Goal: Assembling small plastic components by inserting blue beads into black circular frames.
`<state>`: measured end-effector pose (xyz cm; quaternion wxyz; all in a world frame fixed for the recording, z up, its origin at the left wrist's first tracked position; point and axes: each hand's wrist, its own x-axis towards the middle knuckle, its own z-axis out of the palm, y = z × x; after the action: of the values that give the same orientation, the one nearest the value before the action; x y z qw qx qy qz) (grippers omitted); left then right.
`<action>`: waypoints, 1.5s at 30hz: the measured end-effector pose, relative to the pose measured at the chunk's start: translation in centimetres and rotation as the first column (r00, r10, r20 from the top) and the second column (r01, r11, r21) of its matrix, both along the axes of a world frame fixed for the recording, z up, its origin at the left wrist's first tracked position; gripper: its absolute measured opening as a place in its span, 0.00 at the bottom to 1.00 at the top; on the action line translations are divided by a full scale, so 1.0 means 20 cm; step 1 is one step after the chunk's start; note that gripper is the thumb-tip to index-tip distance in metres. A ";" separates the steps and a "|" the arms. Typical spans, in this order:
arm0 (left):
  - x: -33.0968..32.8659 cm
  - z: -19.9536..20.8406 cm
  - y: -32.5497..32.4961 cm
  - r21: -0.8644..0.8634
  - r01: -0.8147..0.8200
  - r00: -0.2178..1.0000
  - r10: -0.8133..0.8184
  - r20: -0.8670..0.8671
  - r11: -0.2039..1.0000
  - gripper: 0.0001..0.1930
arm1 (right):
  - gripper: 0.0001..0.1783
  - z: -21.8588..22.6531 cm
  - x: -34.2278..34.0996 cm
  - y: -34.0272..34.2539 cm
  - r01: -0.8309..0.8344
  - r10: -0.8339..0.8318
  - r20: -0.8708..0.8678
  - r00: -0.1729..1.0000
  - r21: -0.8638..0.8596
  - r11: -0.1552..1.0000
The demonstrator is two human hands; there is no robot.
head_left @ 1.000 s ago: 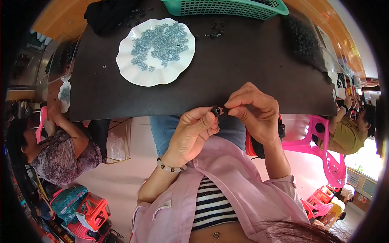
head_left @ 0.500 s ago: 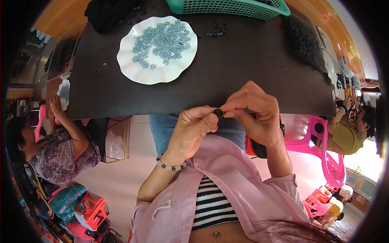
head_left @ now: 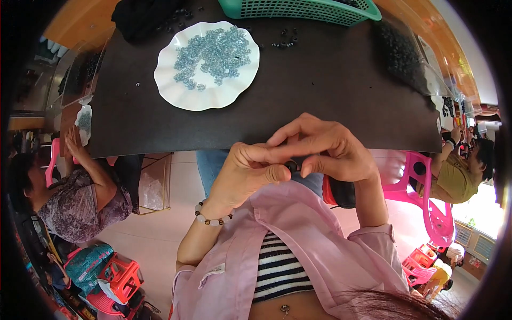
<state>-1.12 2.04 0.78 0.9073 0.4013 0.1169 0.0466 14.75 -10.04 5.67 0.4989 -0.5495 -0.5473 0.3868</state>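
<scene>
In front of my lap, at the table's near edge, my left hand (head_left: pixel 242 173) is closed, pinching a small black round piece (head_left: pixel 292 166) beside its thumb tip. Fingers partly cover this piece, and its exact kind is hard to make out. My right hand (head_left: pixel 333 152) reaches over from the right, its fingers stretched across the left fingers and its thumb apart, close to the black piece. Beyond the hands, a white wavy-edged plate (head_left: pixel 176 98) stands on the table, bearing a pile of clear bluish small pieces (head_left: pixel 213 53).
On the dark table (head_left: pixel 298 101) are a green basket (head_left: pixel 298 13), black cloth (head_left: pixel 136 21), scattered small black pieces (head_left: pixel 285 40) and a heap of black pieces (head_left: pixel 397 50). Other people sit left (head_left: pixel 85 202) and right (head_left: pixel 458 170). A pink chair (head_left: pixel 426 197) stands at right.
My right hand has opened from its pinch, its fingers now stretching over the left fingers. Both hands have shifted slightly toward me, with the black piece lower.
</scene>
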 end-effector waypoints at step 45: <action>0.15 -0.09 0.02 -0.084 -0.207 0.977 0.202 -0.065 0.975 0.14 | 0.19 0.39 1.99 -0.61 0.950 -0.364 0.930 0.047 0.071 0.305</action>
<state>1.96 2.46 -1.08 0.9111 0.3471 0.1849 0.1235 54.56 -22.19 13.44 0.0915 -0.9717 -0.1991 -0.0884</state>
